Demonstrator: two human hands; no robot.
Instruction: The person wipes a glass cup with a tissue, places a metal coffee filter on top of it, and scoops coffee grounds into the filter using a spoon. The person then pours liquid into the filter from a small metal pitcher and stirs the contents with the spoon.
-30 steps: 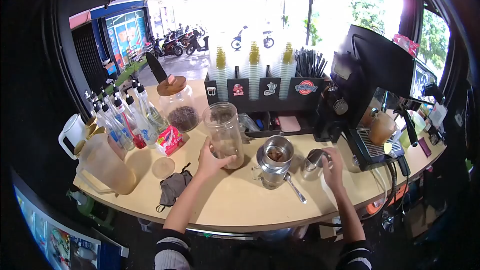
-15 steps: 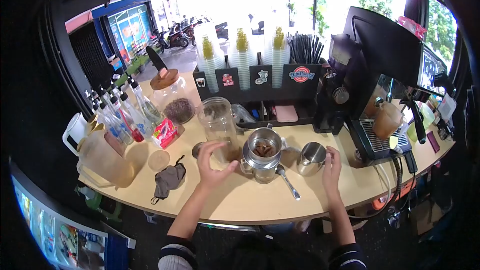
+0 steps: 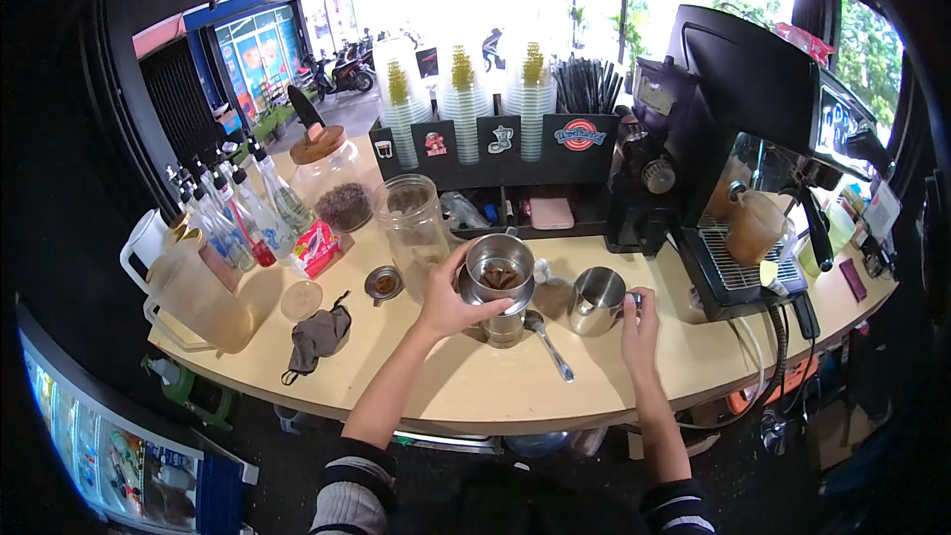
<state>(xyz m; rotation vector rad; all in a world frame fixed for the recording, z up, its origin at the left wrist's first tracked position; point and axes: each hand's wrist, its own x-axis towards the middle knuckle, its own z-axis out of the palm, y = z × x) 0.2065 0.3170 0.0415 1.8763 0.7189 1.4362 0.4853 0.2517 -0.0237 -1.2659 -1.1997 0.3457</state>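
Note:
My left hand (image 3: 451, 307) is curved around the rim of a steel coffee drip filter (image 3: 499, 256), thumb in front and fingers on its left side. Brown grounds lie inside it. The filter rests on a steel cup (image 3: 505, 330) on the table. My right hand (image 3: 640, 327) grips the handle of a steel pitcher (image 3: 596, 302), which stands upright; its inside looks bare. Between the two lies a metal spoon (image 3: 551, 345). Left of my left hand are a small filter lid (image 3: 383, 283) with brown residue and a tall clear jar (image 3: 411, 233).
A dark cloth mask (image 3: 319, 339), a round lid (image 3: 302, 300), a plastic jug (image 3: 203, 302) and several syrup bottles (image 3: 233, 223) occupy the left. Behind stands a black cup holder (image 3: 495, 154) with stacked cups. An espresso machine (image 3: 743, 139) fills the right; the table's front edge is close.
My left hand has moved right from beside the jar and closed on the drip filter. My right hand has taken the pitcher's handle. The view has shifted slightly.

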